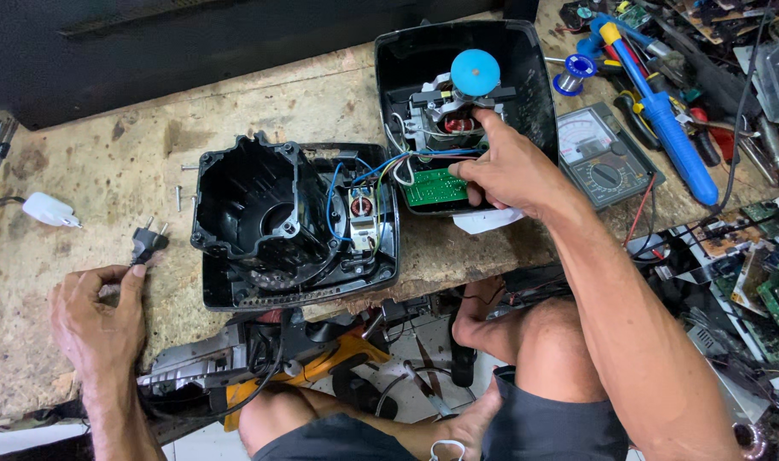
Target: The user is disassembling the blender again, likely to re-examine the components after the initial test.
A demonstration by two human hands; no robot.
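Observation:
An opened black appliance lies in two halves on a worn wooden bench (90, 154). The left half (270, 222) is a hollow housing with a small coil board and blue wires. The right half (526, 94) holds a motor (447, 115) with a blue round cap (475, 72) and a green circuit board (434, 187). My right hand (504, 166) rests inside this half, fingertips on the wires beside the motor and the green board. My left hand (95, 320) lies at the bench's near left, fingers pinching the cord of a black two-pin plug (148, 243).
A white adapter (49, 209) lies at far left. Loose screws (182, 195) sit by the left housing. An analog multimeter (598, 158), a solder spool (574, 74) and a blue desoldering pump (675, 137) are at right, with circuit-board scrap (769, 282) beyond. A power tool (236, 363) lies below the bench edge.

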